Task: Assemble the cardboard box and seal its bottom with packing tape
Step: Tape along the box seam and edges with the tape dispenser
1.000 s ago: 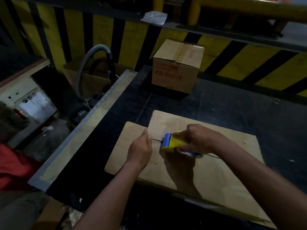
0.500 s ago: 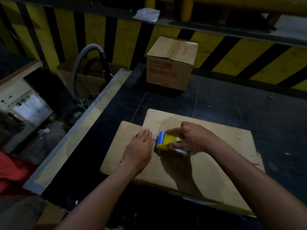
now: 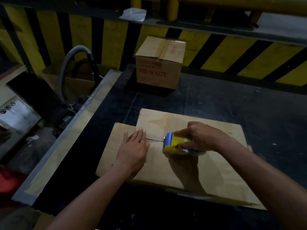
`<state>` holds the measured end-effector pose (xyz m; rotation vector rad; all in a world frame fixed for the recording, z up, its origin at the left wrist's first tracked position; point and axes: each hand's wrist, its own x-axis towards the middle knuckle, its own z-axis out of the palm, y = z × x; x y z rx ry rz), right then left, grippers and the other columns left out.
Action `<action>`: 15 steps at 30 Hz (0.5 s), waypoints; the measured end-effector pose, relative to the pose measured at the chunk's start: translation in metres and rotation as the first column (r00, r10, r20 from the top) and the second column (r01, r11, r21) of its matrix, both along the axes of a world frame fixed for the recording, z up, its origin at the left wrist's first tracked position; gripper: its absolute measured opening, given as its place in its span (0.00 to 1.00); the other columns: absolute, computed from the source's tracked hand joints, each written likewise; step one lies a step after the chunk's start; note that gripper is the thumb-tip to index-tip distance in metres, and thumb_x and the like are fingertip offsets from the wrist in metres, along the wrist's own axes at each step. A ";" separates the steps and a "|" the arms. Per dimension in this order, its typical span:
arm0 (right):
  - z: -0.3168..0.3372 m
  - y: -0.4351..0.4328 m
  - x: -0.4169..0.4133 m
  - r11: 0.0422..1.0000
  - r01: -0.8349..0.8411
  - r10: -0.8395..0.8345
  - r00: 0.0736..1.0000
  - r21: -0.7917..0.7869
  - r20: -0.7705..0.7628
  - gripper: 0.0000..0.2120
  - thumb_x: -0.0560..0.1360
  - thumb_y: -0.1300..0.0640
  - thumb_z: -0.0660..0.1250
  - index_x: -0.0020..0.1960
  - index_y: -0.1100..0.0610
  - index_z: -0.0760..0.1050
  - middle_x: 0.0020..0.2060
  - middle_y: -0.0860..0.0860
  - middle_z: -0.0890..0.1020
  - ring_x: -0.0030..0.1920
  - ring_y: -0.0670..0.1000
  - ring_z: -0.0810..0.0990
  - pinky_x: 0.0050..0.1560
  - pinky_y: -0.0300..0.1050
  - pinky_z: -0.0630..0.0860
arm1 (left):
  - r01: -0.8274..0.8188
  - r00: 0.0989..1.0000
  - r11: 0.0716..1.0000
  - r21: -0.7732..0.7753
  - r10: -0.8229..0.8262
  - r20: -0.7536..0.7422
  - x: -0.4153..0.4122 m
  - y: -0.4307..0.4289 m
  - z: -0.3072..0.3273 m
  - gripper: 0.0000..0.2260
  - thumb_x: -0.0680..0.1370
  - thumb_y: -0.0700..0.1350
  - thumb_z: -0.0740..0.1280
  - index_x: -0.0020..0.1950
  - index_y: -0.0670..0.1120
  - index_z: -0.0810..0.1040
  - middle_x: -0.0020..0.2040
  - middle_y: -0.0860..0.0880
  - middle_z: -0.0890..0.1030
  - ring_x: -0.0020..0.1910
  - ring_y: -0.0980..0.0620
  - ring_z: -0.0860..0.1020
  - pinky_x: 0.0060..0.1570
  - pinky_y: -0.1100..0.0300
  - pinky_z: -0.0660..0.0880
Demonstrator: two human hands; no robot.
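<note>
A brown cardboard box (image 3: 207,170) lies on the black table (image 3: 232,103) with its bottom flaps folded shut, the seam running left to right. My left hand (image 3: 134,148) presses flat on the left end of the seam, fingers straight. My right hand (image 3: 201,138) grips a yellow and blue tape dispenser (image 3: 176,141) set on the seam to the right of my left hand. A clear tape roll shows under the dispenser. Tape on the seam itself is too dim to make out.
A sealed carton printed KB-9007E (image 3: 159,63) stands at the back of the table. A grey hose (image 3: 73,63) arches over an open box off the left edge. Yellow and black striped barriers run behind. A metal rim (image 3: 69,138) borders the table's left side.
The dispenser has moved to the right along the seam, away from my left hand. My left hand has flattened and stays on the seam's left end.
</note>
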<state>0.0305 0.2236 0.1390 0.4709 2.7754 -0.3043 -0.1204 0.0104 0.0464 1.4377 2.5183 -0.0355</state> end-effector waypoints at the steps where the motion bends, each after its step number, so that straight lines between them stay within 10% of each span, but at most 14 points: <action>1: -0.002 -0.002 -0.002 1.000 0.001 -0.001 1.000 0.009 -0.004 0.30 0.74 0.35 0.65 0.74 0.39 0.65 0.44 0.45 0.67 0.45 0.48 0.70 0.39 0.41 0.65 | -0.008 1.000 1.000 0.019 0.008 0.011 0.003 0.003 0.000 0.27 0.86 0.53 0.41 0.82 0.42 0.44 0.83 0.44 0.45 0.81 0.48 0.42 0.79 0.43 0.39; 15: 0.004 0.005 0.010 1.000 0.012 -0.013 1.000 -0.022 -0.023 0.31 0.74 0.35 0.65 0.75 0.39 0.63 0.46 0.47 0.70 0.44 0.47 0.70 0.41 0.41 0.69 | 0.060 0.998 0.989 0.138 -0.064 0.024 0.033 0.016 -0.019 0.27 0.85 0.55 0.38 0.81 0.45 0.45 0.83 0.46 0.46 0.81 0.50 0.41 0.80 0.48 0.44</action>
